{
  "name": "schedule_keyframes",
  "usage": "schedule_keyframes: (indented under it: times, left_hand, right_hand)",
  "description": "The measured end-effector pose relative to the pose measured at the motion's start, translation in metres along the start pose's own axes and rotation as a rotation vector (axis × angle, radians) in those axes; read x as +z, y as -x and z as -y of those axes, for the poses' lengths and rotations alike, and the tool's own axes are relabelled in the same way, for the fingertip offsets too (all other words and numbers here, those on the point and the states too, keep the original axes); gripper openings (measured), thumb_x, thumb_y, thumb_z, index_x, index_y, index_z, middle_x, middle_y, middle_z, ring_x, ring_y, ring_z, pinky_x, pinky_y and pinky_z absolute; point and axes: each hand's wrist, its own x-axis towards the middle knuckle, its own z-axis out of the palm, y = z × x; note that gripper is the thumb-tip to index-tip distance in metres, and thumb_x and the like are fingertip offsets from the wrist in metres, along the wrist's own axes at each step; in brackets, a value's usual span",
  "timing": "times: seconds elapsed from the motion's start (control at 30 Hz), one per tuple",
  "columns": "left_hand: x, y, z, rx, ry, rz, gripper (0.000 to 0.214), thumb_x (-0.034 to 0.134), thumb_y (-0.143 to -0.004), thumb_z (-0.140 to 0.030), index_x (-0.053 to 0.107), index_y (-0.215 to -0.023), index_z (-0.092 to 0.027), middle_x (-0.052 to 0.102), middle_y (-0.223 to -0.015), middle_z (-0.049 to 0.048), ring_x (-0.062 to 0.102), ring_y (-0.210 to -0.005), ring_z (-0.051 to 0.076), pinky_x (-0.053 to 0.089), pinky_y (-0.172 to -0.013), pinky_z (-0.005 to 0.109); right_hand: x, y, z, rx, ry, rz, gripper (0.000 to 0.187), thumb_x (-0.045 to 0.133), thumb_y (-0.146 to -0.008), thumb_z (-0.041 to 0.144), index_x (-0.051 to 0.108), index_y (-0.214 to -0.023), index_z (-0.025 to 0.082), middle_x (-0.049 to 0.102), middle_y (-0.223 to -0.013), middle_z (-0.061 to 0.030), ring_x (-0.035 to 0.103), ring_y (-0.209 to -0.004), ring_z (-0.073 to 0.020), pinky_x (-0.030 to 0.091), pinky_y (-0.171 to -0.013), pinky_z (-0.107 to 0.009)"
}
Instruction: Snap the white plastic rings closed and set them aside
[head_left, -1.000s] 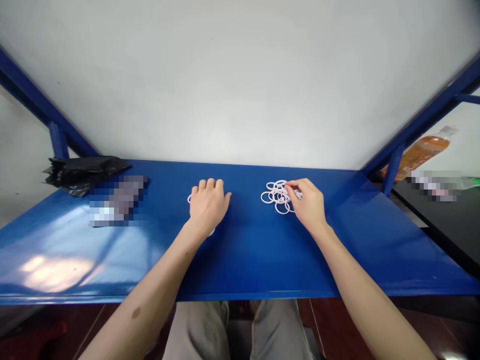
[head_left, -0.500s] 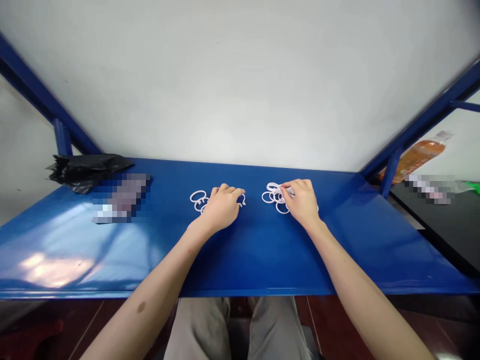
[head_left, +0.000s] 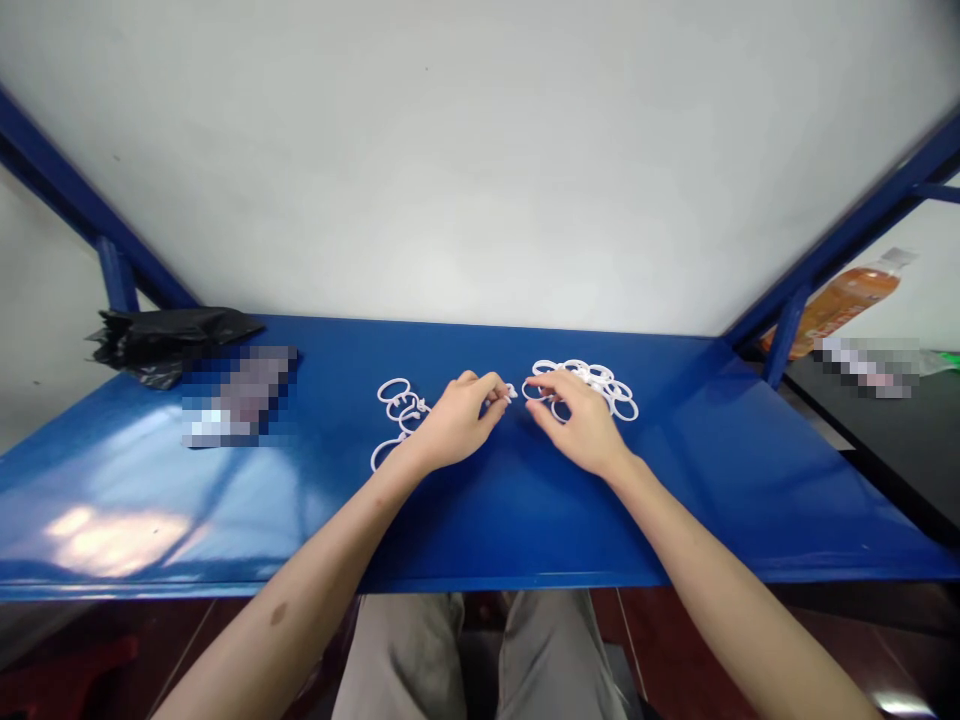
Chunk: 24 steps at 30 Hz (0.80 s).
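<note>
My left hand [head_left: 463,420] is closed, thumb and index finger pinched together. A small white plastic ring [head_left: 511,391] with a tab pokes out past its fingertips, mostly hidden by the hand. To its right, my right hand [head_left: 583,420] has thumb and index finger apart. Those fingertips are at a white ring on the near edge of the right-hand group of white rings [head_left: 621,391], which is partly covered by this hand. Beside and behind my left wrist lies a looser group of white rings [head_left: 394,391], some with small tabs.
The blue tabletop [head_left: 480,520] meets a pale wall [head_left: 450,170] at the back. A black plastic bag [head_left: 169,340] and a blurred-out flat object [head_left: 247,395] lie at the left. Beyond the right-hand blue frame [head_left: 787,335] stand an orange drink bottle [head_left: 844,310] and a black surface [head_left: 892,430].
My left hand has shifted right with the ring, uncovering more of the left group. My right hand has lowered slightly leftward and its fingers have spread, showing more of the right group.
</note>
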Motion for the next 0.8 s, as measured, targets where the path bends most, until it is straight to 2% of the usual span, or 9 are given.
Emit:
schedule_keyframes:
  times: [0.1, 0.27, 0.37, 0.47, 0.57, 0.67, 0.8]
  left_hand:
    - [-0.001, 0.0, -0.005, -0.037, 0.297, 0.059, 0.013, 0.048, -0.098, -0.028, 0.059, -0.097, -0.022, 0.071, -0.088, 0.0013, 0.064, -0.085, 0.017, 0.051, -0.081, 0.031]
    - [-0.001, -0.003, -0.002, -0.12, 0.503, 0.038, 0.023, 0.051, -0.096, -0.036, 0.065, -0.098, -0.019, 0.073, -0.084, 0.0026, 0.067, -0.078, 0.016, 0.054, -0.077, 0.03]
    - [0.002, -0.005, 0.002, -0.153, 0.439, -0.006, 0.023, 0.055, -0.094, -0.036, 0.071, -0.091, -0.019, 0.077, -0.088, 0.0024, 0.069, -0.077, 0.017, 0.054, -0.08, 0.03]
    - [0.007, -0.003, 0.002, -0.116, 0.316, -0.046, 0.024, 0.053, -0.094, -0.03, 0.072, -0.082, -0.021, 0.078, -0.091, 0.0005, 0.071, -0.081, 0.017, 0.053, -0.083, 0.029]
    - [0.013, 0.001, 0.001, -0.072, 0.256, -0.077, 0.021, 0.05, -0.094, -0.023, 0.068, -0.082, -0.022, 0.077, -0.086, -0.0006, 0.072, -0.081, 0.017, 0.052, -0.081, 0.028]
    - [0.017, 0.004, 0.001, -0.027, 0.228, -0.053, 0.019, 0.049, -0.093, -0.019, 0.064, -0.082, -0.022, 0.076, -0.081, -0.0012, 0.071, -0.079, 0.016, 0.051, -0.077, 0.027]
    - [0.017, 0.003, 0.001, 0.023, 0.145, -0.036, 0.019, 0.047, -0.094, -0.02, 0.065, -0.087, -0.023, 0.075, -0.083, 0.0006, 0.07, -0.082, 0.018, 0.052, -0.078, 0.029]
  right_hand:
    - [0.009, 0.003, 0.008, 0.067, -0.14, 0.086, 0.022, 0.058, -0.096, 0.03, 0.063, -0.117, 0.025, 0.07, -0.114, -0.0065, 0.069, -0.085, -0.0192, 0.058, -0.081, -0.038]
    - [0.015, 0.004, 0.005, 0.223, -0.277, 0.026, 0.011, 0.059, -0.096, 0.032, 0.061, -0.104, 0.024, 0.074, -0.095, -0.0024, 0.071, -0.082, -0.0183, 0.057, -0.075, -0.033]
    - [0.017, 0.005, 0.005, 0.204, -0.314, 0.052, 0.009, 0.058, -0.097, 0.031, 0.061, -0.101, 0.024, 0.074, -0.093, -0.0014, 0.071, -0.082, -0.0175, 0.056, -0.075, -0.032]
    - [0.018, 0.007, 0.008, 0.169, -0.247, 0.056, 0.01, 0.056, -0.099, 0.028, 0.063, -0.093, 0.024, 0.074, -0.088, -0.0009, 0.069, -0.077, -0.0173, 0.054, -0.073, -0.031]
    - [0.02, 0.011, 0.008, 0.098, -0.171, 0.034, 0.012, 0.057, -0.099, 0.026, 0.064, -0.089, 0.024, 0.071, -0.084, -0.0015, 0.067, -0.077, -0.0179, 0.053, -0.074, -0.032]
    - [0.021, 0.015, 0.006, 0.01, -0.099, 0.055, 0.015, 0.053, -0.1, 0.025, 0.064, -0.089, 0.023, 0.069, -0.084, -0.0031, 0.065, -0.078, -0.0186, 0.052, -0.074, -0.032]
    - [0.021, 0.014, 0.005, 0.037, -0.08, 0.104, 0.017, 0.051, -0.101, 0.026, 0.063, -0.09, 0.023, 0.07, -0.085, -0.0033, 0.066, -0.079, -0.0189, 0.053, -0.075, -0.033]
